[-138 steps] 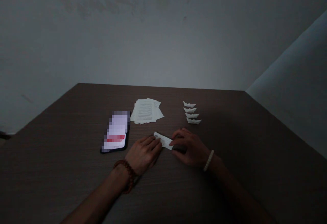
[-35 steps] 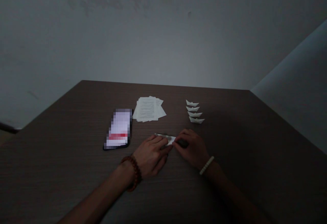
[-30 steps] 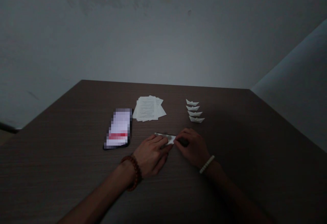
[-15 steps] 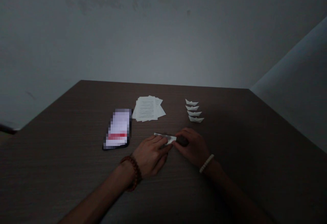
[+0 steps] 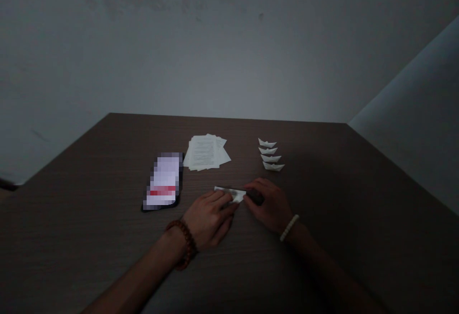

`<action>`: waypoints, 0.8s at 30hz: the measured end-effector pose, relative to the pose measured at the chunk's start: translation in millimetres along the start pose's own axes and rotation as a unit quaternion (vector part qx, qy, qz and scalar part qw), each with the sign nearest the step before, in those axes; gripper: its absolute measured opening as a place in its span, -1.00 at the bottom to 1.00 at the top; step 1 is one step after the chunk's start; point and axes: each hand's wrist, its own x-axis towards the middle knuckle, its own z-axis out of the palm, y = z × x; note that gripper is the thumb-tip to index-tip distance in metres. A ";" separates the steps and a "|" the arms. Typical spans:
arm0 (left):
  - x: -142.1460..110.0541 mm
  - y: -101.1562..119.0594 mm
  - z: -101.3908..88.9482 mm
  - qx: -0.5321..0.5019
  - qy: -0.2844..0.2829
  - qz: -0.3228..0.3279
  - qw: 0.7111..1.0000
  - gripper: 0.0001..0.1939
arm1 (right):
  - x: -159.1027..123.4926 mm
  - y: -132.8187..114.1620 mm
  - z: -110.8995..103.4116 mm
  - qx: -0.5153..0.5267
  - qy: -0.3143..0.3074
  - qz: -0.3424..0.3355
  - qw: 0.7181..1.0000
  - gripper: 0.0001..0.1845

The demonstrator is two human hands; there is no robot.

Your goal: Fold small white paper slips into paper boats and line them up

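Observation:
A small folded white paper (image 5: 231, 192) lies flat on the dark wooden table (image 5: 340, 194). My left hand (image 5: 208, 218), with a brown bead bracelet at the wrist, rests palm down and its fingertips press on the paper's left end. My right hand (image 5: 267, 204), with a white bead bracelet, has its fingers curled down onto the paper's right end. Most of the paper is hidden under both hands.
A phone (image 5: 163, 187) with a lit screen lies left of my hands. Behind it sits a loose stack of printed sheets (image 5: 207, 152). Several small folded paper boats (image 5: 270, 154) stand in a row at the back right. A wall rises beyond the table's far edge.
The folded paper is narrower than 4.6 s ago and lies level rather than slanted. Over the last second both hands stay on it, hardly moving.

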 end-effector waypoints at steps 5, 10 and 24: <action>-2.5 -3.3 3.9 -0.022 0.010 0.007 1.000 -0.68 | 1.7 2.0 0.9 -0.008 -0.016 0.002 1.000 -0.83; -3.1 -17.2 15.2 -0.077 0.121 0.006 0.990 -0.53 | 4.2 4.9 2.6 -0.005 -0.024 0.005 1.000 -0.94; -0.8 -25.0 15.0 -0.109 0.141 -0.140 0.974 -0.71 | 6.0 8.4 2.5 0.020 -0.047 -0.043 0.998 -0.91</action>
